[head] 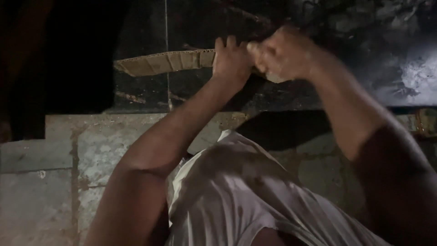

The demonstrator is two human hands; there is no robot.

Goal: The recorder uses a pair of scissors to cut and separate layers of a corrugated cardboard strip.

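A long strip of brown corrugated cardboard (159, 62) lies across a dark opening, its free end pointing left. My left hand (231, 58) is closed over the strip's right part, fingers curled on its top edge. My right hand (284, 52) is closed as a fist right beside it, gripping the same piece at its right end, where the cardboard is mostly hidden. Both forearms reach up and away from me. My white shirt (246, 196) fills the lower middle of the view.
A worn concrete ledge (86, 141) with stained joints runs below the dark opening. To the right lies grey ash or rubble (416, 75). A thin cord (167, 54) hangs vertically through the opening. The left side is in deep shadow.
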